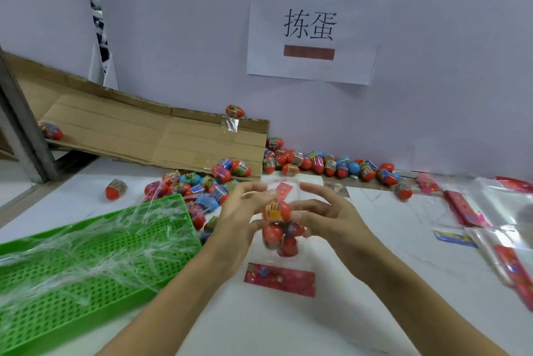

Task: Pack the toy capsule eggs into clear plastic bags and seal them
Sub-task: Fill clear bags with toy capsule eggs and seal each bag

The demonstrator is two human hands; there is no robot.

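Note:
A clear plastic bag (pixel 277 254) with a pink printed strip (pixel 279 279) hangs between my hands above the white table. It holds several red capsule eggs (pixel 281 236). My left hand (pixel 240 217) grips the bag's left side near the top. My right hand (pixel 320 217) pinches the right side, its thumb against the topmost orange-red egg (pixel 276 211). A pile of loose eggs (pixel 199 187) lies just beyond my left hand, and another row of eggs (pixel 331 166) lines the wall.
A green perforated tray (pixel 86 266) covered with crumpled clear film sits at the left. Flattened cardboard (pixel 150 130) leans against the wall behind it. Empty bags with pink strips (pixel 490 226) lie stacked at the right. A paper sign (pixel 311 30) hangs on the wall.

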